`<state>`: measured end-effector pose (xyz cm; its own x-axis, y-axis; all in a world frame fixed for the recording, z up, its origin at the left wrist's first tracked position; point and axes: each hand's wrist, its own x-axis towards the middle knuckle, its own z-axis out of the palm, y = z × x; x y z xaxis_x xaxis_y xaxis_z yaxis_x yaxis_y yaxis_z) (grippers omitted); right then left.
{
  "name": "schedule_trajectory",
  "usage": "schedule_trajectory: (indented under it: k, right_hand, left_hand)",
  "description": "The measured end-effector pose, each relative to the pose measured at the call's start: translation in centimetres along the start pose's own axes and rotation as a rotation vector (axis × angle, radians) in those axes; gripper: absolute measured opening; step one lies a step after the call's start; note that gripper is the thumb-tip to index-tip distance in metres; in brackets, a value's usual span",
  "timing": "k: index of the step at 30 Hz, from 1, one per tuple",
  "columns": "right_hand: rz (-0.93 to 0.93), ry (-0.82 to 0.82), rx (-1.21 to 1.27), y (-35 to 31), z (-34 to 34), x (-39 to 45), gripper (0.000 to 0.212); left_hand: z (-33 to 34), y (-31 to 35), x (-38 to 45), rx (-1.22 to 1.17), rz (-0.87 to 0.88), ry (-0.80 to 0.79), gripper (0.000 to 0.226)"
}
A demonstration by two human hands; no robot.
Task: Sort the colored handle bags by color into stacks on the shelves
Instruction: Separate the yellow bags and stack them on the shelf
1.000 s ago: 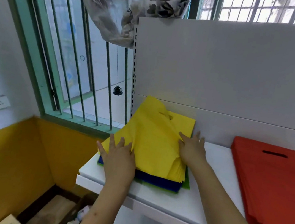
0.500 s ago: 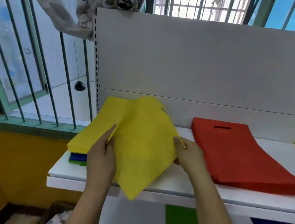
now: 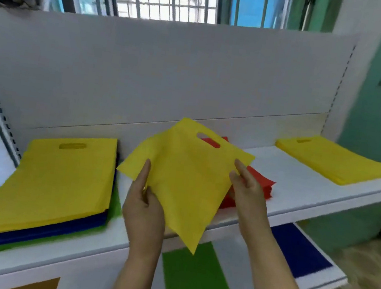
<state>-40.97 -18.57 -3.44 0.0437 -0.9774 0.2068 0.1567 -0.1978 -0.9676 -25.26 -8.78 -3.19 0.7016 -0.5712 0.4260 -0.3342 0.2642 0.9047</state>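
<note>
At the far left of the white upper shelf [image 3: 298, 193] lies a mixed pile of flat fabric handle bags [image 3: 42, 188]: yellow ones on top with a slot handle at the far edge, dark blue ones beneath them, and green ones at the bottom, their edges showing along the near and right sides. Just right of that pile, the left hand [image 3: 144, 207] holds up a single yellow flat fabric handle bag [image 3: 185, 182] above the shelf's near edge, its grip closed on the bag's left edge with the thumb on top and the fingers curled underneath. The bag is tilted, one corner pointing down and its cut-out handle toward the far side. The right hand [image 3: 247, 194] pinches the bag's right edge, thumb on the upper face and fingers behind. Behind the held bag, partly hidden by it, sits a stack of red flat fabric bags [image 3: 259, 184] on the same shelf. Farther right, at the shelf's right end, rests a stack of yellow flat fabric bags [image 3: 334, 160]. On the white lower shelf [image 3: 326, 284] below lie a green flat bag [image 3: 194, 281] and, to its right, a dark blue flat bag [image 3: 300, 254].
</note>
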Motion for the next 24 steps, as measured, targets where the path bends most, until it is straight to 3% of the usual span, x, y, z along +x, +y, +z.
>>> schedule_trajectory:
  k: [4,7,11,13,18,24]
  right_hand:
    - [-0.031,0.106,-0.016,-0.6,-9.1,2.8,0.04]
    - [-0.051,0.218,-0.02,-0.1,-17.5,5.4,0.04]
    - [-0.042,0.325,-0.041,0.2,-27.1,9.5,0.042]
    - [-0.055,0.335,-0.098,0.2,-30.9,11.9,0.046]
    - [-0.035,0.296,-0.254,0.1,-37.8,18.8,0.052]
    - [-0.03,0.22,-0.445,0.7,-42.9,29.2,0.054]
  left_hand:
    - [8.4,0.8,-2.3,0.041,0.011,-0.063,0.053]
    - [16.1,1.4,-5.6,0.001,0.023,-0.11,0.034]
    - [25.9,2.3,-9.3,0.011,-0.058,-0.155,0.026]
    - [30.1,2.4,-10.3,0.036,-0.094,-0.174,0.035]
    - [37.6,3.0,-9.9,0.128,-0.165,-0.216,0.086]
    - [43.8,1.1,-5.0,0.446,-0.28,-0.415,0.082]
